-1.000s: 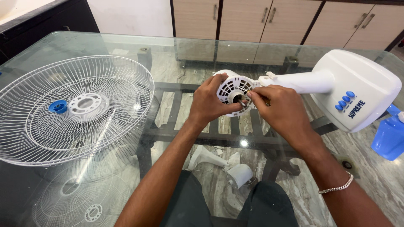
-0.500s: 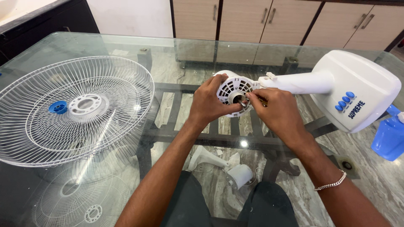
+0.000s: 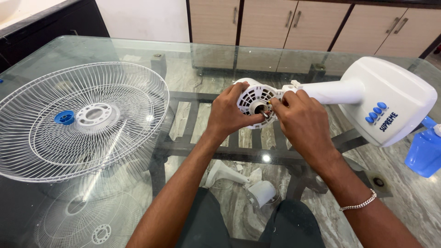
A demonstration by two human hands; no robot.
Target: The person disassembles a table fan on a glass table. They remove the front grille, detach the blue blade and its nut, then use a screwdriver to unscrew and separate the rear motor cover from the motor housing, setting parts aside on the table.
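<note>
While the left hand (image 3: 229, 110) grips the motor (image 3: 254, 98), which lies on the glass table (image 3: 138, 50) right of the grille (image 3: 82, 119), the right hand (image 3: 301, 121) pinches at its shaft (image 3: 265, 112) and does best turning squarely, motor held steady.

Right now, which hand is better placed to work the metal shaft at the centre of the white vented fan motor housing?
Probably the right hand: its fingertips sit at the shaft, while the left hand grips the housing.
</note>
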